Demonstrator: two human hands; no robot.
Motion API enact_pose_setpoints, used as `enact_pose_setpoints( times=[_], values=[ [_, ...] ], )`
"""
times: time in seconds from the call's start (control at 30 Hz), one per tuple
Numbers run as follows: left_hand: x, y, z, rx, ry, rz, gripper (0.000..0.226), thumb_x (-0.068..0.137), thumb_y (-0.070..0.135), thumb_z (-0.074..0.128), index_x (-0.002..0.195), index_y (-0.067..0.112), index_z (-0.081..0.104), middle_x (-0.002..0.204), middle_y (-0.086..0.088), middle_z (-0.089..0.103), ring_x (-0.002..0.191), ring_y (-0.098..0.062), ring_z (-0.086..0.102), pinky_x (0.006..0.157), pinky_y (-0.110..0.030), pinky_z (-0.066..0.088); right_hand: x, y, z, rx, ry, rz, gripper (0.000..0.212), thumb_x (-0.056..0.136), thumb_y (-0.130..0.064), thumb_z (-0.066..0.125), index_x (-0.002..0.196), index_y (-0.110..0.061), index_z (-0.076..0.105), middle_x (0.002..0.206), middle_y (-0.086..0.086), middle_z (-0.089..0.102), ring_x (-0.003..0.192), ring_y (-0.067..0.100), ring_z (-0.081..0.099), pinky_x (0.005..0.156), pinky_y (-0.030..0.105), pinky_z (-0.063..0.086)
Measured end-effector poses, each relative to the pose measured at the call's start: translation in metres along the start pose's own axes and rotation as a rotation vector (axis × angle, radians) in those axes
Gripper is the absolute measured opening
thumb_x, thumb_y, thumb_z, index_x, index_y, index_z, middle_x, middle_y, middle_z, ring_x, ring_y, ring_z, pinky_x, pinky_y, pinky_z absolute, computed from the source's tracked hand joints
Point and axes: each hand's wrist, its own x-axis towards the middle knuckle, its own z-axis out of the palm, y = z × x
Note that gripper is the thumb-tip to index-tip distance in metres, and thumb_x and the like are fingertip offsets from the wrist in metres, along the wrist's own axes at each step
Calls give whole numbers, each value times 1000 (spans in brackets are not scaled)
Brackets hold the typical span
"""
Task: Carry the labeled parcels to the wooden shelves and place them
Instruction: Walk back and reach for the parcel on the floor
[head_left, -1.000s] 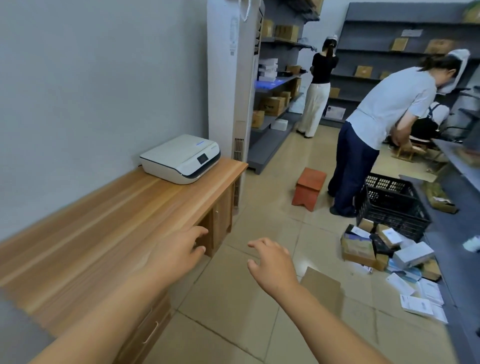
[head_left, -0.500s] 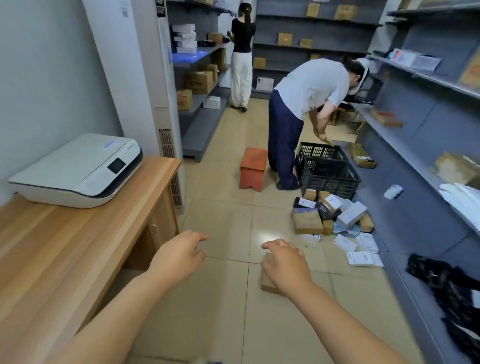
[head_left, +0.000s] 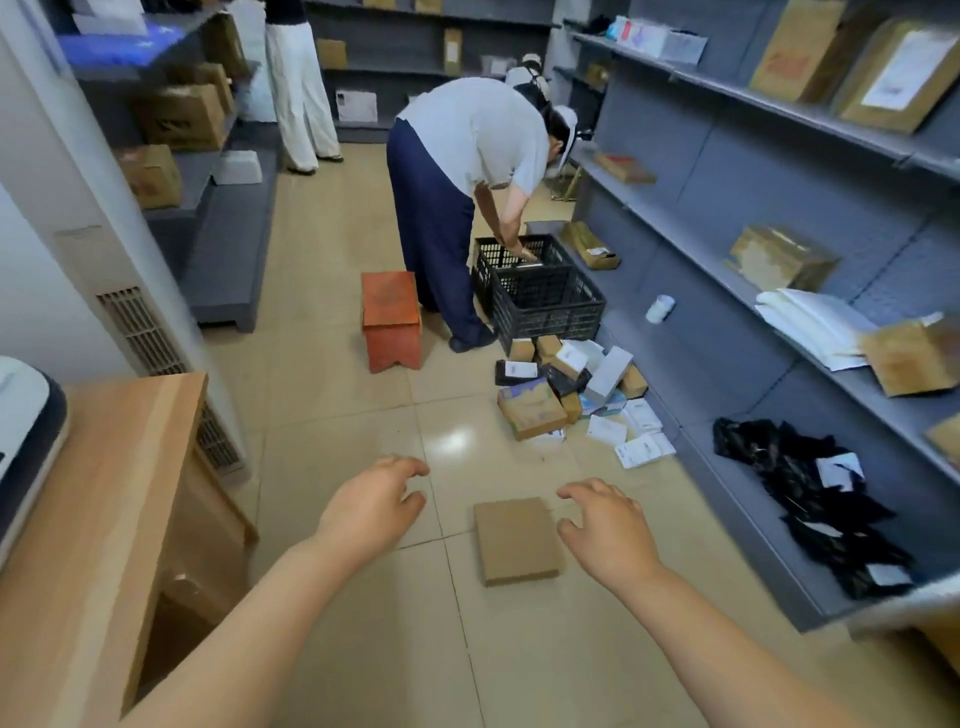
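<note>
A flat brown cardboard parcel lies on the tiled floor in front of me, plain side up. My left hand hovers to its left and my right hand to its right. Both hands are empty with fingers spread and curled downward, touching nothing. Further ahead a pile of labeled parcels lies on the floor beside a black crate. Grey shelves with several boxes run along the right wall.
A wooden desk with a white printer stands at my left. An orange stool sits mid-aisle. A person in a grey shirt bends over the crate; another person stands at the far shelves. Black bags lie on the lowest right shelf.
My view has swung right and down, away from the desk toward the aisle. The flat parcel, earlier hidden under my right hand, now lies fully visible between both hands.
</note>
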Motion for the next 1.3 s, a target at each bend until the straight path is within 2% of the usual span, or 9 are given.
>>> enact_pose_setpoints(
  times=[0.17,0.47,0.7,0.83,1.1,1.2,1.3],
  values=[
    [63,2,6,-6,-47,65,34,89,25,49,123,24,53,126,5,55,105,-13,57,77,-25,40,45,14,3,24,1,98,41,86,-24,52,127,-25,53,132,-2,52,124,19,45,102,31,30],
    [186,14,12,50,-130,101,34,89,25,49,123,23,52,125,4,55,105,-14,58,82,-26,44,163,42,-5,94,-16,159,40,87,-26,51,128,-24,52,132,0,52,122,21,46,103,32,31],
    [286,40,8,77,-148,107,35,88,25,49,123,24,53,125,3,56,103,-15,58,87,-33,48,246,74,-26,140,-40,207,40,88,-27,51,128,-23,52,129,1,53,120,22,47,103,33,33],
    [333,61,10,86,-170,158,35,88,24,50,123,23,53,126,2,55,104,-16,58,86,-29,46,276,92,-39,153,-20,255,40,88,-26,51,128,-22,52,129,3,54,119,23,48,102,34,34],
    [422,92,22,83,-218,310,35,86,21,51,121,22,55,121,0,57,100,-17,60,85,-30,47,321,114,-54,175,53,396,40,89,-27,51,128,-24,51,131,2,53,122,22,47,102,33,32],
    [456,97,33,96,-284,379,37,87,21,51,123,22,54,125,0,55,105,-18,58,85,-28,45,334,117,-50,188,69,488,40,88,-26,52,128,-24,52,129,3,53,123,23,46,102,34,32],
    [496,100,44,111,-367,445,38,87,22,51,124,23,53,127,-2,55,104,-19,58,88,-32,47,349,118,-43,213,95,600,40,87,-27,53,127,-23,53,130,2,53,123,22,46,102,34,32]
  ],
)
